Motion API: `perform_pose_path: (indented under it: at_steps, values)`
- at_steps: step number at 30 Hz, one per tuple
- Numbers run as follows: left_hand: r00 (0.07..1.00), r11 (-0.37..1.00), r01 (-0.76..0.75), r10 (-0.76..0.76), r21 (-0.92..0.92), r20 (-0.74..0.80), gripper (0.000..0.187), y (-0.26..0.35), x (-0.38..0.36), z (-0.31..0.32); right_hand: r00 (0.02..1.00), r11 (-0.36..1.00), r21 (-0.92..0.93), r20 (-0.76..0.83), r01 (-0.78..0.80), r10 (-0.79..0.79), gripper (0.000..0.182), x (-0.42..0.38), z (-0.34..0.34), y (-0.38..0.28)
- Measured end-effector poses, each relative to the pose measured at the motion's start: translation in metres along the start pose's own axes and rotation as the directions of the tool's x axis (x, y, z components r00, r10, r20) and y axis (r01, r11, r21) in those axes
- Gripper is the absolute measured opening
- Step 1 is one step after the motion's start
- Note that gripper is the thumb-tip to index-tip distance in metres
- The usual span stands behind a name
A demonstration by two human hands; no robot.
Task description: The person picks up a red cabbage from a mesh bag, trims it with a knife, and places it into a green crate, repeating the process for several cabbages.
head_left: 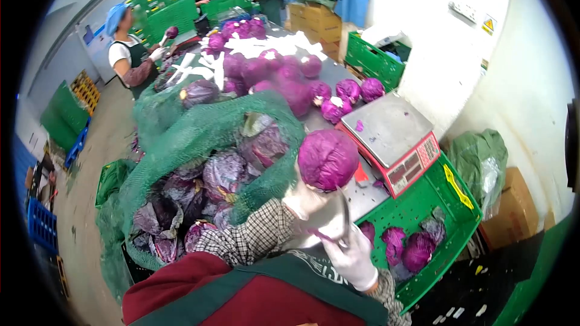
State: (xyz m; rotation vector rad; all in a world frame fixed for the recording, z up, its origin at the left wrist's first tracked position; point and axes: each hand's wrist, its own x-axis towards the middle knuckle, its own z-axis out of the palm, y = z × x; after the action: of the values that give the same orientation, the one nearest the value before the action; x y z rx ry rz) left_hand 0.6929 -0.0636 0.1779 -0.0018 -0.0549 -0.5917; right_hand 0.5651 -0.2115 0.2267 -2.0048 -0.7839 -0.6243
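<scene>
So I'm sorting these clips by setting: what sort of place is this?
Probably a produce packing room: red cabbages heaped along a steel table, a weighing scale, green crates, and a net sack of untrimmed cabbages.

Head view, single camera: worn on the person's head, fisheye with dark rounded corners, facing forward and down. Nearest, at bottom centre: the wearer's chest and gloved hands. Mid-frame: green net sack (199, 139), scale (389, 130). Far, top: long table (332, 72), co-workers. No second view.
</scene>
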Motion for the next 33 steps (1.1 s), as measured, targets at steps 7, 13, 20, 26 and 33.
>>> perform_pose_path:
  at_steps: [7, 13, 20, 26, 33]
  values:
    - [0.971, 0.936, 0.215, -0.173, -0.278, 0.167, 0.074, 0.029, -0.007, -0.024, 0.722, 0.794, -0.075, -0.472, -0.604, 0.505, 0.036, -0.133, -0.034, 0.098]
    - [0.924, 0.562, -0.38, 0.193, 0.734, 0.331, 0.069, 0.047, -0.037, 0.104, 0.395, 0.334, 0.669, -0.066, -0.664, 0.916, 0.03, -0.075, 0.018, 0.037]
    - [0.598, 0.528, -0.756, 0.798, 0.386, 0.08, 0.083, 0.187, -0.075, 0.188, 0.432, 0.139, 0.524, 0.493, -0.84, 0.755, 0.022, -0.118, 0.065, 0.086]
    - [0.561, 0.503, -0.643, 0.823, 0.577, -0.091, 0.079, 0.3, -0.025, 0.148, 0.482, 0.351, 0.379, 0.342, -0.856, 0.807, 0.022, -0.095, 0.095, 0.118]
    - [0.434, 0.45, -0.671, 0.883, 0.589, -0.18, 0.09, 0.406, 0.078, 0.097, 0.416, 0.381, 0.166, 0.349, -0.909, 0.84, 0.017, -0.028, 0.08, 0.099]
